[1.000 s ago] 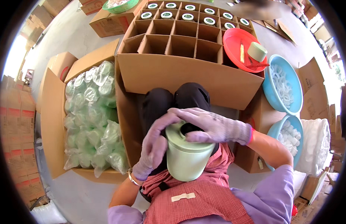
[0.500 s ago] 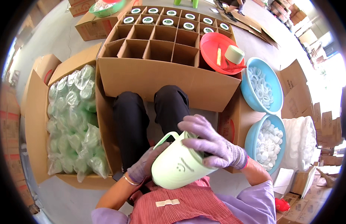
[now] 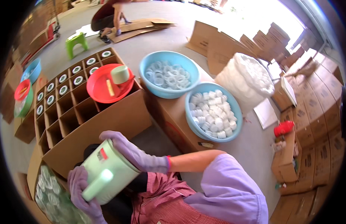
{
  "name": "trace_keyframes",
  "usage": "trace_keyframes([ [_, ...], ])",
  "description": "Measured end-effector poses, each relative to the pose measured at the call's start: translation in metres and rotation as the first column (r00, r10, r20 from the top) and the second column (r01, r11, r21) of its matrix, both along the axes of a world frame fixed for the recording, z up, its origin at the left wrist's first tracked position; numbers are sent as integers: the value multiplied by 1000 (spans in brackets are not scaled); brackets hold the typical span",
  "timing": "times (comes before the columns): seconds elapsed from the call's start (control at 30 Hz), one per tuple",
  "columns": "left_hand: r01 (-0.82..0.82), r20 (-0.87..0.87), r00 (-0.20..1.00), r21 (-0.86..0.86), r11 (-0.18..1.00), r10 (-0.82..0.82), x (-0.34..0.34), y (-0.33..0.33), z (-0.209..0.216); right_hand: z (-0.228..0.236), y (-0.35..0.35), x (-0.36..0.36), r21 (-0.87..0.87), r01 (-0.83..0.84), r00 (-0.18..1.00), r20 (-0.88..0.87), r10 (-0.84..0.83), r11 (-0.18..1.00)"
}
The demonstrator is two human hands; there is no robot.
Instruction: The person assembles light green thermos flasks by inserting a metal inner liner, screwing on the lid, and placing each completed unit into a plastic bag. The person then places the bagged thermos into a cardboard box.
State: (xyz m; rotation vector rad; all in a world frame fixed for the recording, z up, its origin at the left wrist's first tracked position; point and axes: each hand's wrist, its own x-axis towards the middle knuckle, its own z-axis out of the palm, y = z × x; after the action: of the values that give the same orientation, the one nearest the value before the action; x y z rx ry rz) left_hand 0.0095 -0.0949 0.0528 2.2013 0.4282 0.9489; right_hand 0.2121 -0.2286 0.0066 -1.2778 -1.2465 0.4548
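Note:
I hold a pale green plastic jug [image 3: 105,171] tilted over my lap, its handle pointing toward me. My left hand [image 3: 83,192], in a purple glove, grips the jug from below by the handle side. My right hand [image 3: 132,151], also in a purple glove, lies over the jug's top rim and lid. Just beyond the jug stands a large cardboard box with divider cells [image 3: 68,115]; several far cells hold lidded jugs.
A red bowl [image 3: 102,87] with a tape roll sits on the divider box. Two blue basins hold white rings [image 3: 169,74] and white caps [image 3: 214,112]. A box of bagged jugs [image 3: 53,194] is at my left. Stacked cartons stand at right; another person bends over cardboard far back.
My head has turned right, so the basins and cartons fill the view. The jug has tipped further onto its side, both hands still on it.

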Motion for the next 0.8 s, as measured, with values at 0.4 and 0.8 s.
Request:
trace_keyframes([
  [0.4, 107, -79, 993, 312, 944, -87, 20, 4, 12, -1, 15, 14, -287, -128, 471, -860, -197, 949],
  [0.8, 27, -19, 999, -432, 901, -39, 14, 17, 7, -10, 10, 24, -184, -158, 890, -453, 59, 970],
])
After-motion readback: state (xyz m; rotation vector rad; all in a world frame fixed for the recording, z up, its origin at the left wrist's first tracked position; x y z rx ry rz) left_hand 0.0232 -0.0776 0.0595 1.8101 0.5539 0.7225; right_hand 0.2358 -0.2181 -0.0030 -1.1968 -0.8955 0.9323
